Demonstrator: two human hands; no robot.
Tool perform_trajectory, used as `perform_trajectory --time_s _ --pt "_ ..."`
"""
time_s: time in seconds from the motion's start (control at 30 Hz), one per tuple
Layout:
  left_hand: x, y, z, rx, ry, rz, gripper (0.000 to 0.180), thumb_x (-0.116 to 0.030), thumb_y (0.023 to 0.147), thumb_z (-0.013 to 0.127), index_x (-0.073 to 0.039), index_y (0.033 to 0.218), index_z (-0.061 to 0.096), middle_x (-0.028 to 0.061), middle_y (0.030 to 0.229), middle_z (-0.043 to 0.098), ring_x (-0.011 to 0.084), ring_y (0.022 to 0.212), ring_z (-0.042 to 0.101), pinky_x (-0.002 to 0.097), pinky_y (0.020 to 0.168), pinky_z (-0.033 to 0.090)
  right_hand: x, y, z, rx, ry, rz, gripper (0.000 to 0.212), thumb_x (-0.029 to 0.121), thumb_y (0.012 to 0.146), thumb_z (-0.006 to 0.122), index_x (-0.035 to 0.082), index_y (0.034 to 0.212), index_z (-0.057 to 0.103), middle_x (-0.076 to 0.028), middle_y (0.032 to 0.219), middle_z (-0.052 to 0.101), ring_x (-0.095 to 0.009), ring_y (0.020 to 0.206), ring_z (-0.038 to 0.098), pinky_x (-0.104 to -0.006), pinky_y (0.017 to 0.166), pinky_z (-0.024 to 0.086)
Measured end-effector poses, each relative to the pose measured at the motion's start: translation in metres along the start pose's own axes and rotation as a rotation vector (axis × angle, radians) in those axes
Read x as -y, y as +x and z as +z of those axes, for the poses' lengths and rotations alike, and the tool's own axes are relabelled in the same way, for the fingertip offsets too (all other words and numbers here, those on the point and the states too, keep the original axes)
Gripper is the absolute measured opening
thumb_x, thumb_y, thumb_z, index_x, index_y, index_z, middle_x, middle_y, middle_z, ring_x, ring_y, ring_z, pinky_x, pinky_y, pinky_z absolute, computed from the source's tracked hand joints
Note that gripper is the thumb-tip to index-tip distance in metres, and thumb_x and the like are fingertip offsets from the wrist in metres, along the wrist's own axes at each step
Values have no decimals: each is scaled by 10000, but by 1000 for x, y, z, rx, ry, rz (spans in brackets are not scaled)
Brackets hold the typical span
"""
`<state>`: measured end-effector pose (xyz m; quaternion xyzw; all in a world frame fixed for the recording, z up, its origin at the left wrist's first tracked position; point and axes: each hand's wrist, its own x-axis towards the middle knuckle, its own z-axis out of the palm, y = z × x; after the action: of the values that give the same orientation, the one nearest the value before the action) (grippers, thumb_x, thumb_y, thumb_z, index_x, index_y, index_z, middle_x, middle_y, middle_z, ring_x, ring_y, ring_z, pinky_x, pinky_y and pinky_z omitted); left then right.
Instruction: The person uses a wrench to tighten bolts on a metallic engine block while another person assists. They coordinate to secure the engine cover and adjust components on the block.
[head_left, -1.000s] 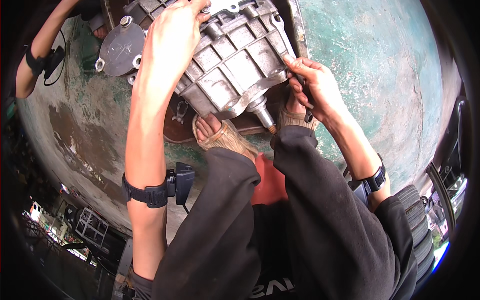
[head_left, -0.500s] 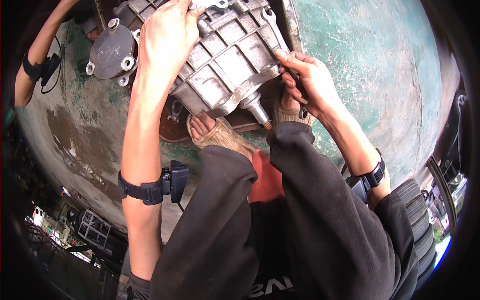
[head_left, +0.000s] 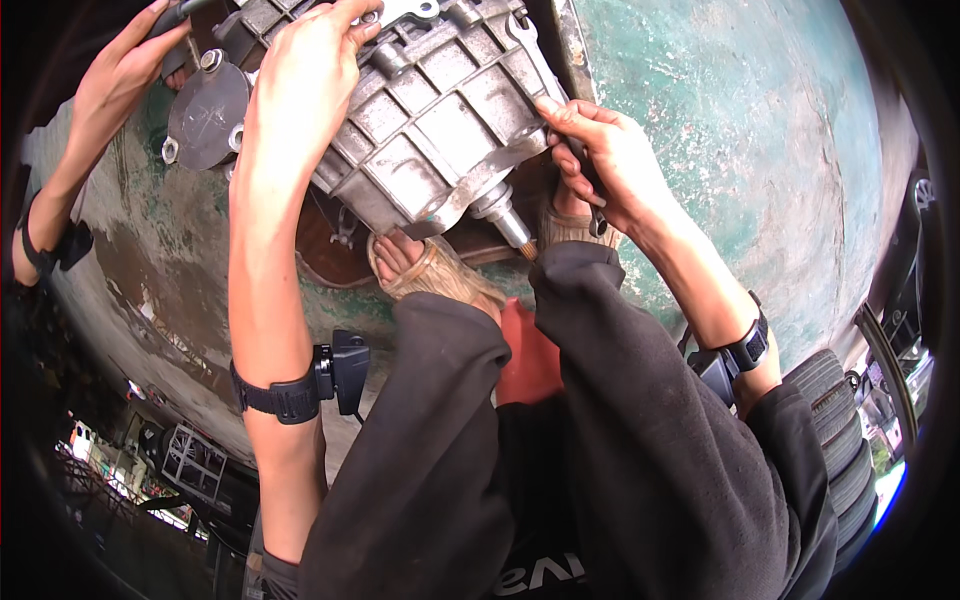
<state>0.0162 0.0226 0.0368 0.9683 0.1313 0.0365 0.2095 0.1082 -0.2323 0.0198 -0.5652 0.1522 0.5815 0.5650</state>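
Note:
A ribbed aluminium gearbox housing lies in front of my feet, with a splined shaft sticking out toward me. My left hand rests over its upper left part. The fingers are bent and pressed together beside a small metal ring, and what they grip is partly hidden. On the housing's right edge my right hand is closed around a combination wrench. The wrench's open jaw points up along the casing, and its ring end comes out below my fingers.
At the upper left a co-worker's hand grips a dark-handled tool, close to a round grey flange with bolt lugs. A brown tray lies under the housing. Stacked tyres stand at the right.
The co-worker's hand has come into view with a dark-handled tool near the flange. The housing and my left hand appear slightly farther left. My right hand keeps its hold on the wrench.

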Motion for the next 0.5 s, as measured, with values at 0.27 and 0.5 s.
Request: perform_trajectory --time_s 0.27,0.5 --pt "-6 -1 14 -26 159 -92 233 -220 968 601 8 989 560 222 868 671 415 824 665 468 705 530 0 -1 1 -23 -14 5 287 264 941 686 75 771 553 23 568 514 -42 376 403 -206 342 279" --pt "-25 9 15 -15 434 -313 305 -330 951 616 -28 908 603 182 706 682 355 630 690 460 564 536 4 0 5 -47 1 69 300 241 965 665 64 757 541 6 563 501 -61 369 383 -215 342 272"
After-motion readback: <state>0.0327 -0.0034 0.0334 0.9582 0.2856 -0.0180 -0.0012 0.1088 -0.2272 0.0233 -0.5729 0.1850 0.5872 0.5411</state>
